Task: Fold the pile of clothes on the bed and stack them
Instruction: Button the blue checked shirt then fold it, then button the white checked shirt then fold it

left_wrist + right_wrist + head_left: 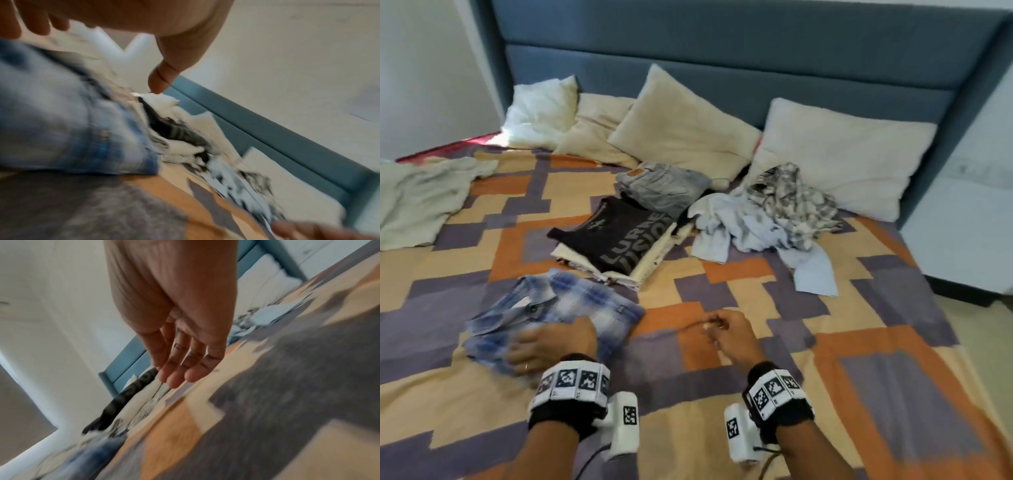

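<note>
The bed [722, 394] is busy: beyond the plaid shirt [558, 311] sits the stack [616, 240], and past that the unfolded pile [767, 219] waits. The plaid shirt lies folded at the near edge. Left hand [548, 346] rests flat on it, fingers spread; right hand [729, 332] hovers just beside it over the quilt, fingers loosely straight, holding nothing. Risk now, I'd say: a one-handed lift lets the folds slump open, or a careless drop tips the stack.
</note>
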`<action>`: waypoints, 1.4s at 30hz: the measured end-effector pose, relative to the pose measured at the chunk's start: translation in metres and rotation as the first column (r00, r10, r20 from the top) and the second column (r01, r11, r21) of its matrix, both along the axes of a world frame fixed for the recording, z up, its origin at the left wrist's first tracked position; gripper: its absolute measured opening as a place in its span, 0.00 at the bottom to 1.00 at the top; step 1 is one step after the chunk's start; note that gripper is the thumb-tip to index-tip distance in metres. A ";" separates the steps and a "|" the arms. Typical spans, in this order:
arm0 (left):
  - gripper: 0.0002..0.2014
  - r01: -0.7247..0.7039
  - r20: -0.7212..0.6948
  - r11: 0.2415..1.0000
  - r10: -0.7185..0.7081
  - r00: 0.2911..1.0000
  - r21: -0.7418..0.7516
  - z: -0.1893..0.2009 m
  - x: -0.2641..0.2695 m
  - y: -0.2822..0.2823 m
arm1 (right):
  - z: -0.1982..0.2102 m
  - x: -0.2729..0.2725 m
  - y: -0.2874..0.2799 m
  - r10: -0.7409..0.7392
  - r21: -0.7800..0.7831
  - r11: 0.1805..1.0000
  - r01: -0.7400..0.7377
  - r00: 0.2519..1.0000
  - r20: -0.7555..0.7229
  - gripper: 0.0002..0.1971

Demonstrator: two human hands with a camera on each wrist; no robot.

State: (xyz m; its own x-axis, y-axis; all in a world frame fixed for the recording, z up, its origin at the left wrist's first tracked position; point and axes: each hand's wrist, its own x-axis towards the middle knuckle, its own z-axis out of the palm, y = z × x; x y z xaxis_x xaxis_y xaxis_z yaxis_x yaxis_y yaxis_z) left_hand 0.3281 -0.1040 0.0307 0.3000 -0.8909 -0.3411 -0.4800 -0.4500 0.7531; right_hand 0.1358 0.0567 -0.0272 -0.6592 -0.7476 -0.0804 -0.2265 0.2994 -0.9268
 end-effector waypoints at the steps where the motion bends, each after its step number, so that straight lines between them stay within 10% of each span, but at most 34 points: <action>1: 0.43 0.119 0.066 0.991 -0.115 0.991 -0.063 0.006 -0.019 0.015 | 0.006 -0.012 0.019 -0.055 -0.009 0.998 0.055 0.998 0.031 0.12; 7: 0.32 0.847 0.032 0.516 -0.852 0.523 -0.127 -0.010 -0.138 0.094 | 0.033 -0.081 0.107 -0.223 -0.042 0.974 0.222 0.975 -0.010 0.09; 16: 0.52 0.995 0.417 0.088 -0.903 0.100 -0.048 -0.069 -0.292 0.076 | 0.025 -0.249 0.102 -0.324 0.006 0.936 0.351 0.868 -0.376 0.04; 21: 0.68 0.990 0.500 0.095 -0.866 0.029 0.107 -0.107 -0.320 0.045 | 0.000 -0.342 0.024 0.019 0.293 0.936 0.197 0.801 -0.599 0.10; 26: 0.71 0.985 0.584 0.093 -0.811 -0.008 0.143 -0.107 -0.330 0.048 | -0.018 -0.371 -0.032 0.296 0.614 0.769 0.179 0.752 -0.590 0.17; 30: 0.69 0.979 0.562 0.098 -0.827 -0.018 0.176 -0.102 -0.323 0.053 | -0.010 -0.329 -0.028 0.004 0.205 0.967 0.154 0.790 -0.613 0.14; 34: 0.61 0.980 0.421 0.113 -0.906 0.033 0.166 -0.112 -0.306 0.053 | 0.018 -0.271 0.013 -0.366 -0.244 0.920 0.308 0.897 -0.247 0.08; 37: 0.54 0.982 0.310 0.087 -0.950 0.031 0.169 -0.088 -0.285 0.070 | 0.074 -0.215 0.066 -0.364 -0.420 0.839 0.346 0.931 0.042 0.08; 42: 0.78 0.988 0.216 0.068 -0.976 0.037 0.140 -0.040 -0.237 0.112 | 0.134 -0.126 0.133 -0.266 -0.511 0.791 0.337 0.941 0.209 0.09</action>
